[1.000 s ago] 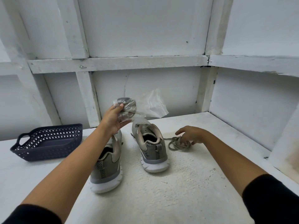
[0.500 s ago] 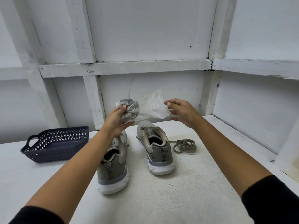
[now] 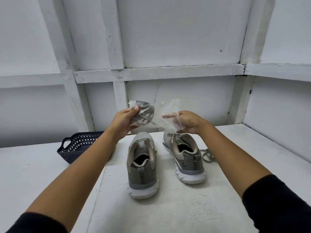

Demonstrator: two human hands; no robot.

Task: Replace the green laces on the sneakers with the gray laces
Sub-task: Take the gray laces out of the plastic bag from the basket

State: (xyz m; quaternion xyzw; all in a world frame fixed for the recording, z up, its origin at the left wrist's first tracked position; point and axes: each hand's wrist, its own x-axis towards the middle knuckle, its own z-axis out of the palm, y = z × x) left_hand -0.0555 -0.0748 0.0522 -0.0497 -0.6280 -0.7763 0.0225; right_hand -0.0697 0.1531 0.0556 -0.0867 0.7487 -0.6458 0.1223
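Note:
Two grey-green sneakers stand heel-toward-me on the white table, the left sneaker [image 3: 142,167] and the right sneaker [image 3: 186,158], both without laces. A bundle of green laces [image 3: 208,155] lies on the table just right of the right sneaker, partly hidden by my right forearm. Above the shoes I hold a clear plastic bag [image 3: 161,115] with coiled gray laces [image 3: 144,113] inside. My left hand [image 3: 123,121] grips the bag around the coil. My right hand [image 3: 188,121] pinches the bag's open end.
A dark blue perforated basket [image 3: 77,147] sits on the table at the left, partly behind my left forearm. White panelled walls close in behind and on the right. The table's textured mat [image 3: 168,207] stretches toward me.
My right hand left the green laces on the table, rose to the bag and now pinches its open end. My view shifted, so the shoes appear lower and more central.

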